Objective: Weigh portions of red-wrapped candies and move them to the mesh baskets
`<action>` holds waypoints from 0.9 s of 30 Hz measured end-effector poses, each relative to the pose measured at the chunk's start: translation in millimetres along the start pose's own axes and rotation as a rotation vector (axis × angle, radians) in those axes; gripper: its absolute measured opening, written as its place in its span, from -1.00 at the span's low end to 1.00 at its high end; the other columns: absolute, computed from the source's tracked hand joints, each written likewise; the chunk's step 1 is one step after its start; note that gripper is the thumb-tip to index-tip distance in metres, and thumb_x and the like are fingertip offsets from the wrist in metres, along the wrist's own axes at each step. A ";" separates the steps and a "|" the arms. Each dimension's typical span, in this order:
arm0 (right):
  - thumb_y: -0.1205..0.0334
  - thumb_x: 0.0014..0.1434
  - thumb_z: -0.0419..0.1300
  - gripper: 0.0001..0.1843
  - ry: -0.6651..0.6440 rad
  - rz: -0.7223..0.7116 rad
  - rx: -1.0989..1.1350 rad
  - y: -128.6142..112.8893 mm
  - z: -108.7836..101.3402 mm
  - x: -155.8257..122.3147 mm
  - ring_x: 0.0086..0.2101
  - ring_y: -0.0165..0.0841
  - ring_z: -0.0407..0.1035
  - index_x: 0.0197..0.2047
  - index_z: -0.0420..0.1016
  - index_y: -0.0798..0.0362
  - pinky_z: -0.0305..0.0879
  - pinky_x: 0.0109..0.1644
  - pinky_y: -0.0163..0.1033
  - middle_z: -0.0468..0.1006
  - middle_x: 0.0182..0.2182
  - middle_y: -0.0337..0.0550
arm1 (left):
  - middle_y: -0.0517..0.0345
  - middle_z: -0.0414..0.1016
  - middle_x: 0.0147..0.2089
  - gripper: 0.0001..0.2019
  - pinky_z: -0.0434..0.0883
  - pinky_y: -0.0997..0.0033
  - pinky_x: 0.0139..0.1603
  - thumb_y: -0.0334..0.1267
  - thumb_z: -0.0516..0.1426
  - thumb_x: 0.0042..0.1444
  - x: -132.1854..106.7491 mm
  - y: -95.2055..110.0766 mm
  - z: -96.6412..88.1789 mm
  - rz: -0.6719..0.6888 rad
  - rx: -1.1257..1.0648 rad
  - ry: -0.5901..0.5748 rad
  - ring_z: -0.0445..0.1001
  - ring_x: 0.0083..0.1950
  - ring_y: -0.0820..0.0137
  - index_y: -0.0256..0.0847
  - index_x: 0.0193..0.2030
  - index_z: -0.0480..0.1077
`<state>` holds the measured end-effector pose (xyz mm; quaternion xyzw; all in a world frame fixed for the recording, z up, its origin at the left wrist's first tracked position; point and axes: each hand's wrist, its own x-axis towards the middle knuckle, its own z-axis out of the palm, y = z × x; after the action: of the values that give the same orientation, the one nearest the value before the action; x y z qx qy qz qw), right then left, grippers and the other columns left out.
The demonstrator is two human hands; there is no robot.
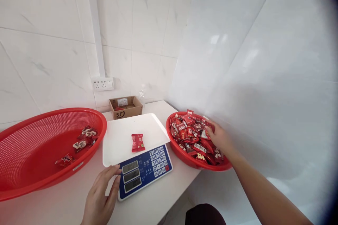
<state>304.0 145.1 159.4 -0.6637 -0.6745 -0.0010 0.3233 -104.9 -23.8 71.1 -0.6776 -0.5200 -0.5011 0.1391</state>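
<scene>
red foil packet (pixel 138 143) noted on white scale platter (pixel 118 140), long axis toward keypad, nearer left hand (pixel 99 197), fingers loosely spread; right hand (pixel 219 137) curled on packets (pixel 194 137) in red basin (pixel 185 161), grip untold.

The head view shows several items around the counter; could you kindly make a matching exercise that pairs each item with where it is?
Items:
1. Lone red packet
2. Cardboard box
3. Left hand
4. Right hand

Places:
A. At the front of the scale
B. On the white tray
C. On the packets in the red bowl
D. By the tiled wall

Pairs: 1-B, 2-D, 3-A, 4-C.
</scene>
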 end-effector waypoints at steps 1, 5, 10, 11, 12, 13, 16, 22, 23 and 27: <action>0.00 0.22 -0.09 -0.48 0.043 0.026 0.036 -3.8 -2.1 1.2 0.01 -0.16 0.35 0.15 0.31 0.06 0.24 0.10 0.00 0.47 0.03 0.02 | 0.05 0.55 -0.20 -0.79 0.53 0.39 -0.18 -0.17 0.01 0.28 -0.4 -0.2 0.3 0.000 -0.005 -0.001 0.57 -0.17 0.29 -0.17 -0.04 0.35; -0.11 0.17 -0.05 -0.46 0.138 0.064 0.183 -33.5 -1.0 5.7 -0.03 -0.16 0.37 0.03 0.37 0.11 0.23 0.09 -0.03 0.51 -0.05 0.05 | 0.05 0.55 -0.20 -0.82 0.51 0.38 -0.14 -0.25 0.03 0.26 0.0 1.4 -0.2 0.000 -0.043 -0.003 0.56 -0.15 0.30 -0.17 -0.04 0.34; -0.18 0.15 -0.03 -0.49 -0.044 -0.058 0.369 -103.7 33.3 -2.6 -0.10 -0.21 0.40 -0.10 0.40 0.07 0.26 0.05 -0.10 0.54 -0.12 -0.02 | 0.07 0.54 -0.22 -0.79 0.51 0.34 -0.11 -0.37 0.04 0.23 3.5 7.6 -2.6 -0.023 -0.102 -0.018 0.54 -0.13 0.30 -0.16 -0.01 0.32; -0.18 0.16 -0.03 -0.51 -0.122 -0.090 0.394 -119.2 43.1 -6.6 -0.13 -0.22 0.42 -0.13 0.42 0.06 0.29 0.01 -0.12 0.56 -0.16 -0.05 | 0.07 0.54 -0.22 -0.78 0.50 0.34 -0.11 -0.38 0.04 0.23 3.9 8.5 -2.8 -0.029 -0.113 -0.016 0.54 -0.13 0.31 -0.15 0.00 0.32; -0.17 0.16 -0.02 -0.53 -0.210 -0.121 0.411 -133.9 53.1 -10.7 -0.18 -0.24 0.44 -0.17 0.43 0.05 0.32 -0.05 -0.15 0.58 -0.21 -0.08 | 0.08 0.54 -0.22 -0.77 0.50 0.34 -0.10 -0.39 0.04 0.22 4.1 9.2 -3.0 -0.038 -0.123 -0.015 0.53 -0.12 0.31 -0.15 0.01 0.31; -0.15 0.16 -0.01 -0.56 -0.302 -0.154 0.419 -147.3 62.8 -14.5 -0.22 -0.25 0.46 -0.22 0.45 0.04 0.34 -0.10 -0.17 0.59 -0.26 -0.11 | 0.09 0.54 -0.22 -0.76 0.50 0.34 -0.09 -0.40 0.04 0.22 4.1 9.6 -3.1 -0.046 -0.133 -0.015 0.53 -0.12 0.32 -0.15 0.01 0.31; -0.08 0.13 0.09 -0.67 -0.537 -0.245 0.383 -176.0 87.2 -20.1 -0.32 -0.27 0.47 -0.33 0.48 0.01 0.35 -0.22 -0.22 0.59 -0.37 -0.18 | 0.09 0.53 -0.22 -0.74 0.49 0.35 -0.08 -0.42 0.04 0.21 3.0 9.7 -3.1 -0.070 -0.164 -0.017 0.52 -0.12 0.33 -0.14 0.03 0.30; 0.09 0.10 0.15 -0.60 -0.637 -0.252 0.209 -186.2 107.9 -9.0 -0.24 -0.24 0.47 0.00 0.44 0.03 0.30 -0.09 -0.15 0.59 -0.23 -0.09 | 0.06 0.52 -0.18 -0.71 0.46 0.29 -0.01 -0.44 0.04 0.22 -0.4 9.3 -2.8 -0.092 -0.184 -0.021 0.49 -0.06 0.32 -0.14 0.07 0.27; 0.11 0.09 0.16 -0.60 -0.650 -0.251 0.189 -185.6 109.7 -7.8 -0.25 -0.25 0.47 0.01 0.44 0.03 0.30 -0.10 -0.17 0.59 -0.22 -0.10 | 0.05 0.51 -0.18 -0.71 0.46 0.29 -0.01 -0.44 0.04 0.22 -0.7 9.5 -2.7 -0.094 -0.190 -0.025 0.48 -0.06 0.32 -0.15 0.07 0.27; 0.15 0.09 0.16 -0.64 -0.672 -0.260 0.133 -185.9 118.7 -9.1 -0.19 -0.26 0.46 -0.03 0.47 -0.03 0.29 -0.09 -0.18 0.58 -0.16 -0.12 | 0.04 0.50 -0.17 -0.71 0.46 0.29 -0.02 -0.46 0.04 0.22 -1.4 9.8 -2.2 -0.096 -0.199 -0.039 0.47 -0.06 0.32 -0.16 0.07 0.26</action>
<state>85.0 165.9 141.0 -0.5132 -0.8204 0.2198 0.1233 -97.7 -30.3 74.3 -0.6719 -0.5021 -0.5433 0.0367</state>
